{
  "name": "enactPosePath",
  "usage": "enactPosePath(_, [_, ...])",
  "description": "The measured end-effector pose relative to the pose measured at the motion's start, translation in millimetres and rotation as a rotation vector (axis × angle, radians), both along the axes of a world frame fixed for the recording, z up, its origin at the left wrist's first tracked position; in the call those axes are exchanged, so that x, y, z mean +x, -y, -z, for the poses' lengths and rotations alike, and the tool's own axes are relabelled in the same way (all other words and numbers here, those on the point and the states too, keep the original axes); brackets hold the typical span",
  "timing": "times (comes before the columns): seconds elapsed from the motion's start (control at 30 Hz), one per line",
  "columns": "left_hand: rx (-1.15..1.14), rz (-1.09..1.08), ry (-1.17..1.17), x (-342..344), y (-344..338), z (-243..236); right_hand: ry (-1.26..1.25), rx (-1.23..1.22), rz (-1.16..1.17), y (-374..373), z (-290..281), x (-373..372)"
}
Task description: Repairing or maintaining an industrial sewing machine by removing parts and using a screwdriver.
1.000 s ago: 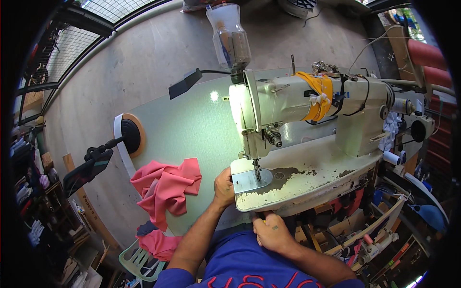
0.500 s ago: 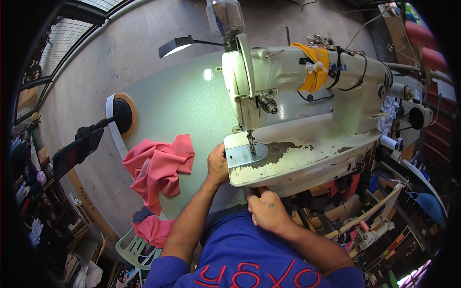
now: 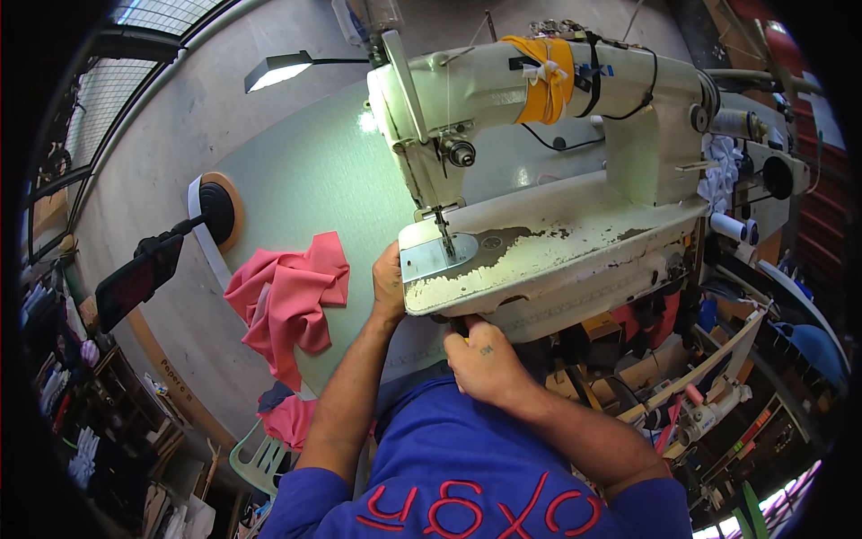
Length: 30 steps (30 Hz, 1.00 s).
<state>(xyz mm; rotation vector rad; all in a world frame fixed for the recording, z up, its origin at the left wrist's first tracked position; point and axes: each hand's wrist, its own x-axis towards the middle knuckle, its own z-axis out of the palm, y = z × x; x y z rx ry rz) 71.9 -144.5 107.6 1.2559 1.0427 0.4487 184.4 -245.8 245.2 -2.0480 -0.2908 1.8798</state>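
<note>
A cream sewing machine (image 3: 503,103) with worn, chipped paint stands in front of me, its needle and presser foot (image 3: 446,241) over the metal plate (image 3: 440,259) at the bed's left end. My left hand (image 3: 388,283) is against that left end, and the bed hides its fingers. Beneath the bed's front edge, my right hand (image 3: 485,361) is closed in a fist around something dark with a hint of yellow, mostly covered by the fingers. To the left of my left hand, crumpled pink fabric (image 3: 292,301) lies on the pale green table (image 3: 314,171).
A phone (image 3: 139,283) on a round-based holder (image 3: 215,216) stands at the table's left edge. A lamp (image 3: 278,70) shines behind. More pink cloth (image 3: 289,422) rests on a green chair (image 3: 260,458). Thread spools (image 3: 732,227) and clutter sit at the right.
The whole view has shifted, so the machine and cloth appear higher and farther left. Both hands keep their places at the bed's end and under its front edge.
</note>
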Motion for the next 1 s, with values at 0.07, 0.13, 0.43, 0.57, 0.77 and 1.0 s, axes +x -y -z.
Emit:
enactPosePath(0.07, [0.046,0.020,-0.012,-1.7,0.0,1.7,0.013,0.047,0.045,1.1,1.2,-2.4])
enactPosePath(0.13, [0.037,-0.001,-0.007,-4.7,1.5,5.6,0.002,0.048,0.063,0.9,0.4,-3.7])
enactPosePath(0.43, [0.031,0.013,0.005,-2.4,0.0,2.3,-0.004,0.036,0.049,-0.6,-1.1,-0.9])
enactPosePath(0.57, [0.023,0.015,0.001,-2.5,-0.4,4.2,0.027,0.029,0.023,0.1,0.6,-1.1])
enactPosePath(0.77, [-0.040,-0.013,0.028,-1.6,0.1,2.6,0.013,-0.009,0.010,1.6,0.7,-1.6])
enactPosePath(1.0, [0.031,0.020,-0.060,-2.2,-0.5,1.2,0.056,0.020,-0.001,3.9,-1.7,-3.6])
